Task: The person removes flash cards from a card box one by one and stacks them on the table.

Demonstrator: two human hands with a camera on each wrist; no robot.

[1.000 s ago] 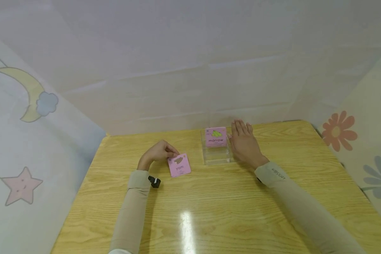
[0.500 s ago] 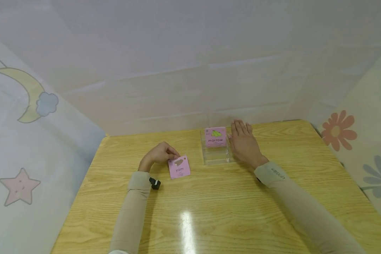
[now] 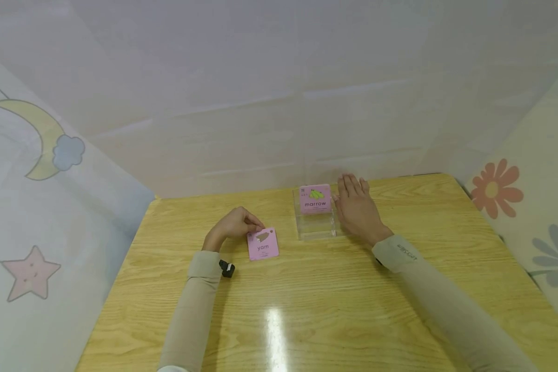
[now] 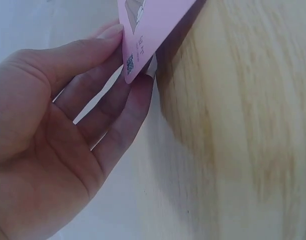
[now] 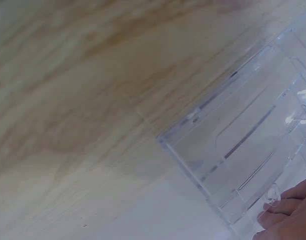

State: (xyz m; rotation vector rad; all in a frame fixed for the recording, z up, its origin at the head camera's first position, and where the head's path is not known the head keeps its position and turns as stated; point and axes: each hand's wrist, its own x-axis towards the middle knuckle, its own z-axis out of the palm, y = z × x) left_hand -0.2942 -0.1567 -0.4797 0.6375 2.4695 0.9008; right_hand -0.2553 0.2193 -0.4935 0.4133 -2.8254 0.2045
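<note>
A pink card reading "yam" (image 3: 263, 245) is pinched at its upper left corner by my left hand (image 3: 232, 224), left of the clear holder. In the left wrist view the thumb lies on the printed face of the card (image 4: 152, 30) and fingers are behind it. The clear plastic holder (image 3: 317, 233) has tiers, and a pink "marrow" card (image 3: 315, 200) stands in its rear part. My right hand (image 3: 359, 211) rests along the holder's right side with fingers straight. Only part of that hand (image 5: 292, 215) appears beside the clear holder (image 5: 192, 170) in the right wrist view.
The wooden table (image 3: 335, 305) ends at a pale wall (image 3: 242, 103) just behind the holder. Side panels with a moon (image 3: 42, 132) on the left and flowers (image 3: 493, 188) on the right flank it. A small black device (image 3: 226, 268) sits at the left cuff.
The yam card and left hand have shifted very slightly, with the card's tilt a little straighter. The right hand, the holder and the marrow card stay in place.
</note>
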